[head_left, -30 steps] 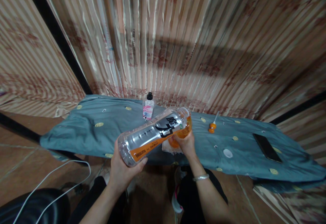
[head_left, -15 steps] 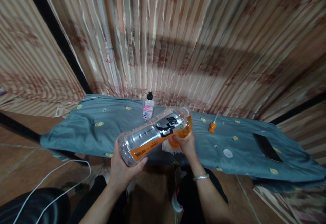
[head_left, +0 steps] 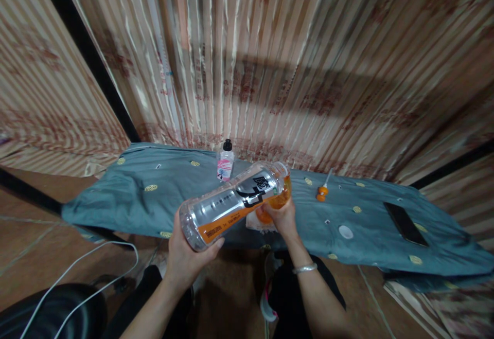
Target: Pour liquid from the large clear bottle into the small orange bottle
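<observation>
1. Head view: a person seated at a low surface (head_left: 116,200) draped in teal cloth holds a large plastic bottle (head_left: 231,205) tipped nearly onto its side, base toward the camera and neck pointing away and to the right.

2. The left hand (head_left: 185,256) cups the bottle's base from below, fingers and thumb wrapped about the clear lower end; this grip is closed on the bottle and appears to carry most of its weight.

3. The right hand (head_left: 283,218), a silver bangle (head_left: 304,268) on its wrist, is closed on the neck end, where the orange liquid has pooled. Whether it grips the cap or only the shoulder cannot be told, since the bottle hides the fingertips.

4. The tilt explains the liquid's place: it has run to the lower neck end, leaving the base clear.

5. The bottle spans the gap between the two grips, its black-and-orange label midway, and hangs above the surface's near edge, just over a pale cloth or pad (head_left: 257,220) lying under the right hand.

6. Farther back stands a small clear bottle (head_left: 225,163) with a black cap and pink label, upright and well apart from the hands.

7. To the right lie an orange-handled screwdriver (head_left: 322,190), a white disc (head_left: 345,232), and, near the far end, a dark phone (head_left: 405,223) lying flat.

8. A white cable (head_left: 77,267) trails over the floor at lower left, beside a dark rounded seat (head_left: 50,313).
</observation>
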The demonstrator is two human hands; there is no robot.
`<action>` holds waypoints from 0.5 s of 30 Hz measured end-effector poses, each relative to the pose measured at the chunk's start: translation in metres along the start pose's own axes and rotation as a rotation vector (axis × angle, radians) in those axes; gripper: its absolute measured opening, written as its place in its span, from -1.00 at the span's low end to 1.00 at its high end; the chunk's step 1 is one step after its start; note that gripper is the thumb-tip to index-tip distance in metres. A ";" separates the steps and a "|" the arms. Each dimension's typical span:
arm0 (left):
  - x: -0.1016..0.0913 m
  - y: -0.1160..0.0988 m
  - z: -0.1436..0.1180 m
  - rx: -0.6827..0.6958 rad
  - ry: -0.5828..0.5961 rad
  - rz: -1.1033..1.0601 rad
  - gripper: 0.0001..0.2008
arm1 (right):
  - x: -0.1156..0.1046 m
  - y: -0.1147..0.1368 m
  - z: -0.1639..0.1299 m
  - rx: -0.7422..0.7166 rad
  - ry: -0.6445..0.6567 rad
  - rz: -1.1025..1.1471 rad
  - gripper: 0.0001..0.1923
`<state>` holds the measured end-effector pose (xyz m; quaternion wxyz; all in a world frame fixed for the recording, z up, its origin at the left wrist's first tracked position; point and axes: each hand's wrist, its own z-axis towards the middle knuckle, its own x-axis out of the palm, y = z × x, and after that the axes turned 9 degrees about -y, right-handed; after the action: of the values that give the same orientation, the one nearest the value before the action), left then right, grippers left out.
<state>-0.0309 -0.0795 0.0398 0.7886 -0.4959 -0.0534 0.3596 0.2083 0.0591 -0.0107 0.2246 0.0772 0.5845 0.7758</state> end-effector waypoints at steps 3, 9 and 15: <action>0.001 -0.002 0.000 0.000 -0.001 -0.020 -0.18 | 0.001 0.001 0.000 0.016 -0.014 0.003 -0.37; 0.001 0.001 0.000 -0.017 0.010 -0.045 -0.17 | 0.001 -0.002 0.001 -0.003 -0.018 -0.021 -0.38; 0.000 0.003 0.000 -0.035 0.021 -0.041 -0.11 | -0.002 -0.003 0.002 -0.009 0.014 -0.012 -0.36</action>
<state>-0.0324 -0.0789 0.0372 0.7876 -0.5121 -0.0616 0.3372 0.2112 0.0603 -0.0126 0.2255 0.0671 0.5832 0.7775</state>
